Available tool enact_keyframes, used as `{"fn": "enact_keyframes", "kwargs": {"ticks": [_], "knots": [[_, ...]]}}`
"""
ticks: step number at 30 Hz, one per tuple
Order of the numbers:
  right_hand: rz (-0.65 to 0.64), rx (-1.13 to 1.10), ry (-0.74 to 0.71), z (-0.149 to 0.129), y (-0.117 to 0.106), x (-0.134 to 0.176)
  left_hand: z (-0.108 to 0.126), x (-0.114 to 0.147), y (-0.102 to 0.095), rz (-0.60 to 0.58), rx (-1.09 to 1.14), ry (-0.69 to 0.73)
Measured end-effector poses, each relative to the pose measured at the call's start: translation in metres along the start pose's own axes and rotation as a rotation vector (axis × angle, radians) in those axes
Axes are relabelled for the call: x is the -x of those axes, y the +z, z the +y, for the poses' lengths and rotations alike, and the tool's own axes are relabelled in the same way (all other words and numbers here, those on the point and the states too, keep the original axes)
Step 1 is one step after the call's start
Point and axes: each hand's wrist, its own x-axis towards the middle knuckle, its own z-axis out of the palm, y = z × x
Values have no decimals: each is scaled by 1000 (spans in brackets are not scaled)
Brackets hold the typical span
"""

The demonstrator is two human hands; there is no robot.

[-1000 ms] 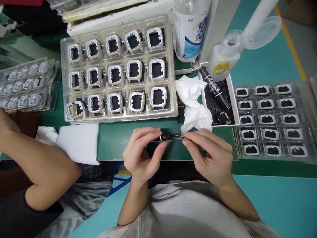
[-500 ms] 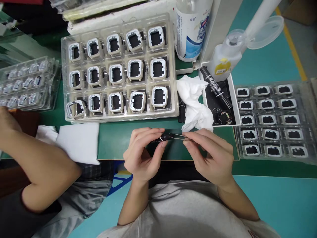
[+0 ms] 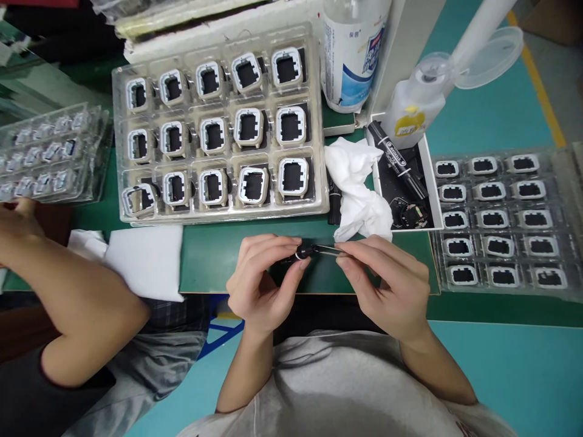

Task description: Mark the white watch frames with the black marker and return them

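My left hand [image 3: 266,285] is closed on a black marker [image 3: 304,250] with a thin white ring, its dark tip pointing right. Opposite it, my right hand [image 3: 387,285] pinches thin metal tweezers [image 3: 328,250], whose points meet the marker's tip. Most of the marker's barrel is hidden by my left fingers, and the tweezers' rear part by my right hand. Both hands are above the front edge of the green table [image 3: 214,261]. Behind them lies a clear plastic tray [image 3: 223,213] with rows of pale watch-case frames [image 3: 253,186].
Crumpled white tissue [image 3: 359,182] lies beside a white box [image 3: 436,188] holding a large black marker [image 3: 398,161]. Two bottles, one labelled blue [image 3: 353,60] and one with an open lid [image 3: 414,109], stand behind. More frames fill a right-hand tray [image 3: 469,233]. A co-worker's arm [image 3: 86,297] is at left.
My hands, the marker and the tweezers stay almost still. At the left, the co-worker's hand has shifted slightly.
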Motion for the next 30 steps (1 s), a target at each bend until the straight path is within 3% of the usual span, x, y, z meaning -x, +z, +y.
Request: {"fn": "enact_keyframes", "kwargs": {"ticks": [30], "knots": [[-1,-2,6,0,1,0,0,2,3,26,-4,1]]}}
